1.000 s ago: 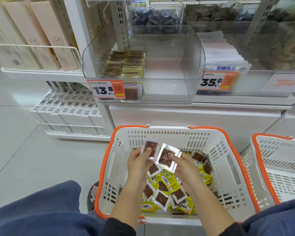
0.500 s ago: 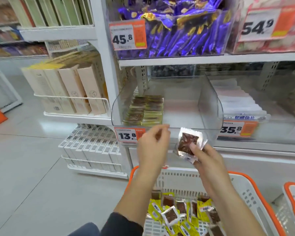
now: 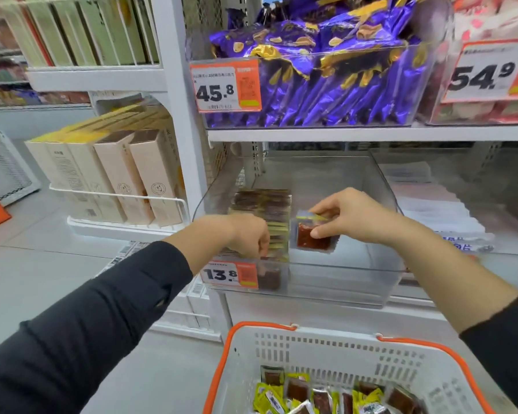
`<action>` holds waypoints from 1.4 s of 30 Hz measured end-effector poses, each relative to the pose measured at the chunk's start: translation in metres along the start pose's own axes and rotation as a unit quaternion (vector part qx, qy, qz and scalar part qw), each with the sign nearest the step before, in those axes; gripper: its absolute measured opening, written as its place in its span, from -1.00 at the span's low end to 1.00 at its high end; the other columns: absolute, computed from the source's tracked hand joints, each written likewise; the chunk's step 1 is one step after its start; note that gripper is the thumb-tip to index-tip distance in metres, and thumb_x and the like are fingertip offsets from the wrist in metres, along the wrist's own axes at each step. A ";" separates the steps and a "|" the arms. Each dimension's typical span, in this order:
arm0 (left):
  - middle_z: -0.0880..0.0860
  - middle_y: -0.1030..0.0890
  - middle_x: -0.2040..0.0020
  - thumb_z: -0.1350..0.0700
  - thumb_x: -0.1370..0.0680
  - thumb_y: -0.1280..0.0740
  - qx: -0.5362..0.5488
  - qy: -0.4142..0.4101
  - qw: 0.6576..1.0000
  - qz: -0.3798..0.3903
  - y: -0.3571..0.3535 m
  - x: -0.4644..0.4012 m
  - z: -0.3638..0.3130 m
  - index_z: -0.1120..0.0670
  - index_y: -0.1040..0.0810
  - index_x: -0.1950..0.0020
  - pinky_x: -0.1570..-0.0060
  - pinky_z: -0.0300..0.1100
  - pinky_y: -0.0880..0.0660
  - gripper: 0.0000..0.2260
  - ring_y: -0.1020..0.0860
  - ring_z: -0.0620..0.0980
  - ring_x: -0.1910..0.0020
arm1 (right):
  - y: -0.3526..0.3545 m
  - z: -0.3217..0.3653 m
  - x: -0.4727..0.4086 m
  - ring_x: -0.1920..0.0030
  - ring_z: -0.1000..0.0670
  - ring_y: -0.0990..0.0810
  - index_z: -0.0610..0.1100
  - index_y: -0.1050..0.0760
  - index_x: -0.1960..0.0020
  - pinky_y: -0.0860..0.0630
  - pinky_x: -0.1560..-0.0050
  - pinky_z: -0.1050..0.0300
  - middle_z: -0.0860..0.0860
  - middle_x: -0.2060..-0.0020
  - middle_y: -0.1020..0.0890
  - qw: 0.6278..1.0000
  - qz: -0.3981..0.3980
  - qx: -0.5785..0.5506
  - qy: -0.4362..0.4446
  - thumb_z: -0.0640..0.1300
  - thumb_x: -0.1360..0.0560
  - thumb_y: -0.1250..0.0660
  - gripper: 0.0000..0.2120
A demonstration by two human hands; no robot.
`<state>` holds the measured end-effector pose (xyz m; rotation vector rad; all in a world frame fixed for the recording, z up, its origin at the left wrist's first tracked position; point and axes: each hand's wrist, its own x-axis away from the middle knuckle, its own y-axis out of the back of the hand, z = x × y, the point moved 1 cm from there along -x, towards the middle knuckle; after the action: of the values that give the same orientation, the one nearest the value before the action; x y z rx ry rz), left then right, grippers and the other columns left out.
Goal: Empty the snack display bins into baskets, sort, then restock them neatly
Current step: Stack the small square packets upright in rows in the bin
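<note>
Nearest the person, a white basket with an orange rim (image 3: 281,348) sits low in front of the shelving and holds a loose heap of small snack packets (image 3: 326,395), some yellow, some clear with a dark red-brown filling. A good number remain in it, so the restocking step is judged to be in progress and well short of finished.

Above the basket, both arms reach into the clear display bin (image 3: 341,282) that carries the 13.8 price tag (image 3: 229,274). The left hand (image 3: 248,237) has its fingers curled down against the front end of the packed row of packets (image 3: 263,222) on the bin's left side; whether it pinches a packet or merely steadies the row cannot be told. The right hand (image 3: 350,218) pinches one clear red-filled packet (image 3: 313,239) between thumb and fingers, holding it upright just beside the row, on its right. The rest of the bin floor to the right appears unfilled.

The next move calls for seating that packet upright on the bin floor beside the existing row, apparently to begin a second one, with its face matching the others, then returning to the basket for more of the same kind.

Further back, the shelf above holds a bin of purple snack bags (image 3: 326,85) tagged 45.8.
</note>
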<state>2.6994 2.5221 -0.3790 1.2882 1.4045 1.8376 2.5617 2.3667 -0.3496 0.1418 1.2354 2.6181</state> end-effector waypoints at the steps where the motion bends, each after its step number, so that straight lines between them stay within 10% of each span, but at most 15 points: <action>1: -0.14 -0.50 0.22 -0.06 -0.44 -0.47 -0.031 -0.011 0.999 0.001 -0.002 -0.004 0.000 -0.01 -0.62 -0.01 0.24 -0.24 -0.32 -0.79 -0.50 -0.01 0.11 | -0.003 -0.002 -0.004 0.10 0.10 -0.60 0.04 -0.63 0.00 -0.46 0.06 0.32 0.11 0.22 -0.64 1.000 0.015 -0.001 0.001 -0.13 -0.33 -0.57 -0.72; 7: -0.15 -0.43 0.32 -0.03 -0.43 -0.43 -0.096 -0.059 0.991 -0.067 -0.013 -0.014 0.011 -0.04 -0.49 0.17 0.17 -0.17 -0.22 -0.85 -0.47 0.00 0.16 | -0.029 -0.016 -0.022 0.40 0.30 -0.54 -0.01 -0.57 0.14 -0.41 0.31 0.49 0.17 0.43 -0.61 0.987 0.125 -0.098 0.004 -0.26 -0.31 -0.57 -0.74; 18: -0.14 -0.51 0.24 -0.13 -0.41 -0.48 0.005 -0.039 0.994 -0.099 -0.019 -0.009 0.024 -0.02 -0.59 0.03 0.30 -0.28 -0.29 -0.75 -0.46 -0.10 0.21 | -0.058 -0.026 -0.028 0.26 0.18 -0.51 -0.02 -0.67 0.08 -0.42 0.25 0.37 0.06 0.22 -0.65 0.972 0.216 -0.075 -0.045 -0.07 -0.40 -0.52 -0.89; 23: -0.08 -0.63 0.04 -0.13 -0.52 -0.36 0.051 0.016 0.986 -0.156 -0.006 0.026 0.026 -0.02 -0.59 -0.09 0.04 -0.18 -0.47 -0.75 -0.54 -0.08 0.04 | -0.047 -0.038 -0.019 0.27 0.07 -0.62 -0.14 -0.68 0.13 -0.60 0.18 0.25 -0.02 0.28 -0.68 0.960 0.252 -0.049 -0.114 -0.06 -0.43 -0.48 -0.86; 26: 0.04 -0.59 -0.17 -0.09 -0.57 -0.27 -0.067 0.065 0.926 -0.366 -0.018 0.050 0.033 0.04 -0.56 -0.21 -0.25 -0.02 -0.37 -0.70 -0.48 0.07 -0.20 | -0.055 -0.037 -0.021 0.22 0.00 -0.68 -0.20 -0.69 0.14 -0.64 0.02 0.13 -0.10 0.28 -0.71 0.963 0.220 -0.080 -0.137 -0.15 -0.41 -0.51 -0.89; 29: 0.17 -0.39 -0.42 -0.03 -0.59 -0.24 0.052 0.142 0.842 -0.518 -0.046 0.067 0.036 0.14 -0.37 -0.43 -0.42 0.03 -0.19 -0.55 -0.30 0.17 -0.43 | -0.065 -0.025 -0.026 0.21 -0.03 -0.68 -0.27 -0.67 0.11 -0.64 0.06 0.15 -0.14 0.27 -0.70 0.959 0.215 -0.103 -0.150 -0.19 -0.42 -0.50 -0.86; 34: 0.03 -0.08 -0.59 -0.06 -0.62 -0.20 0.464 0.218 0.722 -0.466 -0.085 0.058 0.016 0.03 0.10 -0.60 -0.51 -0.03 -0.11 -0.34 -0.12 0.01 -0.55 | -0.079 0.000 -0.030 0.25 -0.01 -0.69 -0.17 -0.52 0.28 -0.64 0.09 0.14 -0.09 0.32 -0.69 0.956 0.235 -0.087 -0.153 -0.12 -0.47 -0.46 -0.78; 42: 0.04 -0.50 -0.32 0.18 -0.67 -0.03 0.485 0.255 0.663 -0.511 -0.091 0.052 0.007 0.03 -0.23 -0.47 -0.20 -0.01 -0.45 -0.65 -0.52 0.01 -0.22 | -0.064 -0.012 -0.034 -0.02 -0.16 -0.62 -0.21 -0.28 -0.44 -0.61 0.04 0.02 -0.26 -0.26 -0.49 0.933 0.155 -0.176 -0.275 0.31 -0.52 -0.16 -0.28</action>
<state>2.6688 2.5993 -0.4428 -0.0077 2.7939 0.5530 2.6039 2.3881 -0.4054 0.9925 0.5789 2.7091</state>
